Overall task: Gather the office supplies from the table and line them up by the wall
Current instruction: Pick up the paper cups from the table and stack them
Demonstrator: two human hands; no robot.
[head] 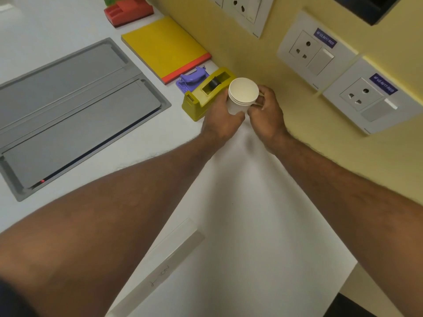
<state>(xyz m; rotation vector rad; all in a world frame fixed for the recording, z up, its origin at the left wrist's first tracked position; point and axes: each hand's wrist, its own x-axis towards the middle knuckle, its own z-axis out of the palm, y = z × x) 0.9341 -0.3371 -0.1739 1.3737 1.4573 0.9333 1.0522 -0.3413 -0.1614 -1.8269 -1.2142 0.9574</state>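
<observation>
Both hands hold a stack of white paper cups (242, 94) upright above the white bench (240, 202), close to the yellow wall (251, 42). The left hand (220, 117) wraps the stack from its left, fingers (238, 115) curled round the lower part. The right hand (266, 108) closes on it from the right, its fingers pinching the side just under the rims.

Just left of the left fingers, touching or nearly touching them, stands a yellow-green tape dispenser (206, 93). Beyond it, farther from the fingers, lie a purple hole punch (191, 80), a yellow notebook (164, 46) with a red spine, and a red stapler (128, 10), all in a row along the wall. Well left of the fingers, a grey hatch (75, 115) sits in the bench. Sockets (318, 53) are on the wall right of the fingers.
</observation>
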